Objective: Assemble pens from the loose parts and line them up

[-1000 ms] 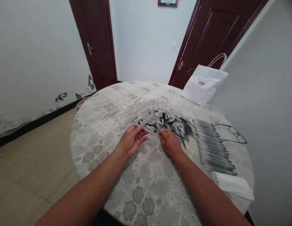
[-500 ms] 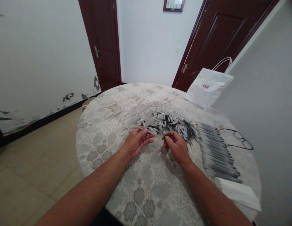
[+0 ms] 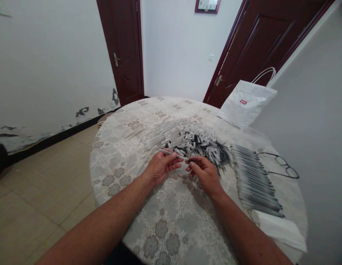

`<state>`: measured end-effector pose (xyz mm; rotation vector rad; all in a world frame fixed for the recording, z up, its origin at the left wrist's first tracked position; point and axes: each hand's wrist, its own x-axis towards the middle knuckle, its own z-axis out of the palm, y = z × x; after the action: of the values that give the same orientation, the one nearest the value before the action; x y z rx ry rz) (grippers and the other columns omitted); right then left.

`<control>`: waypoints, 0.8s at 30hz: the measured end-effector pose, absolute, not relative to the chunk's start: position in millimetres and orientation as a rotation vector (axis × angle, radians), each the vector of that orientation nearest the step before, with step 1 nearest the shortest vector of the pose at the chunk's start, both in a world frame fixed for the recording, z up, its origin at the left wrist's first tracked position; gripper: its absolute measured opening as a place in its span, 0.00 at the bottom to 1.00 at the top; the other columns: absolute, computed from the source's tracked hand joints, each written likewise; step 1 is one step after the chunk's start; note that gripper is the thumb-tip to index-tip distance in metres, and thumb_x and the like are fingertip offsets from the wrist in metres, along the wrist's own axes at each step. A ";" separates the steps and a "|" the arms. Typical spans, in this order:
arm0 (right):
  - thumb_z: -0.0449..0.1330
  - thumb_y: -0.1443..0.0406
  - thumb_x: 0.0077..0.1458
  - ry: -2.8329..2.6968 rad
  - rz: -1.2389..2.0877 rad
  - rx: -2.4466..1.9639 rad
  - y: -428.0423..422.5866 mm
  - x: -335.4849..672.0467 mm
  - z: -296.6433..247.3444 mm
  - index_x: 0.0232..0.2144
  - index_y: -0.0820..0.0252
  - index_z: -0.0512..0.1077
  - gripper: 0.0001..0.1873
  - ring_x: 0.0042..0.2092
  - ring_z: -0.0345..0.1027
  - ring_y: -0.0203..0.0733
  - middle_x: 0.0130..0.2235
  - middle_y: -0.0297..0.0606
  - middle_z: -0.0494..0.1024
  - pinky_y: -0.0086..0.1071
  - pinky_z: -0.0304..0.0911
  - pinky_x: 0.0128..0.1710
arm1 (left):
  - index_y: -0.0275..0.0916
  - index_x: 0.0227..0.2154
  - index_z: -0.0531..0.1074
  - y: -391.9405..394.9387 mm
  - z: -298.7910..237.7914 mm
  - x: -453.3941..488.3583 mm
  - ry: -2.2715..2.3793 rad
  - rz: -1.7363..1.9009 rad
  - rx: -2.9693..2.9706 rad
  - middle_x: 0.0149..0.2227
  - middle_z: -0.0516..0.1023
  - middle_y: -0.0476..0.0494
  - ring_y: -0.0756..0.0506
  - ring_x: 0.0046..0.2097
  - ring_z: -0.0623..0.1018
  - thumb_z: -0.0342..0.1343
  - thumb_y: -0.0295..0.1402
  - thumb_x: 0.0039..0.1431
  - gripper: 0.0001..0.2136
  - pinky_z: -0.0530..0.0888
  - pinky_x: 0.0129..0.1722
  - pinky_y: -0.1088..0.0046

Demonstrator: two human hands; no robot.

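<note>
My left hand (image 3: 161, 168) is closed around a thin whitish pen barrel (image 3: 181, 156), which points right across the fingers. At its right end, my right hand (image 3: 206, 173) has thumb and forefinger pinched together, with a small dark piece just showing at the fingertips. What exactly that piece is stays too small to tell. Just beyond both hands lies a heap of white pen barrels (image 3: 166, 135), mixed with short white pen caps (image 3: 200, 133) and thin black pen parts (image 3: 224, 152). Right of the heap, a row of dark-tipped pens (image 3: 255, 178) lies side by side.
A patterned cloth covers the round table (image 3: 162, 206). Eyeglasses (image 3: 287, 166) rest at the right, beside the pen row. Below them is a white folded packet (image 3: 281, 229). A white paper bag (image 3: 246, 105) stands at the back right, near the wall.
My right hand has moved left, bringing its fingertips to the barrel's right end. The barrel now reaches farther right from my left hand. The view has shifted slightly.
</note>
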<state>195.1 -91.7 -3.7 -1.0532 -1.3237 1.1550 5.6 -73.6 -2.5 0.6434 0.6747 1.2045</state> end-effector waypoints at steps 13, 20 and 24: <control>0.64 0.58 0.56 -1.396 1.084 -1.099 -91.7 198.7 -5.2 0.40 0.59 0.74 0.13 0.29 0.73 0.37 0.31 0.36 0.79 0.28 0.68 0.25 | 0.36 0.34 0.67 -74.4 -2.2 6.8 0.681 1.208 0.678 0.38 0.81 0.40 0.42 0.40 0.83 0.69 0.31 0.51 0.15 0.81 0.38 0.66; 0.61 0.54 0.58 -1.461 0.945 -1.217 -92.8 198.8 -6.6 0.42 0.59 0.75 0.17 0.28 0.71 0.36 0.30 0.36 0.79 0.29 0.68 0.27 | 0.37 0.35 0.67 -74.3 -3.6 7.9 0.690 1.206 0.729 0.37 0.81 0.40 0.42 0.39 0.83 0.70 0.32 0.50 0.16 0.81 0.37 0.66; 0.56 0.50 0.62 -1.540 0.925 -1.285 -92.7 199.4 -8.2 0.35 0.59 0.74 0.19 0.24 0.69 0.36 0.28 0.36 0.77 0.29 0.65 0.24 | 0.36 0.35 0.68 -74.9 -3.3 8.7 0.702 1.201 0.762 0.39 0.82 0.40 0.42 0.39 0.83 0.70 0.32 0.50 0.16 0.81 0.37 0.67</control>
<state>199.4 -92.7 -8.2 -1.2854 -1.5403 0.9253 8.7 -74.9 -3.3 0.7623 0.7017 1.2011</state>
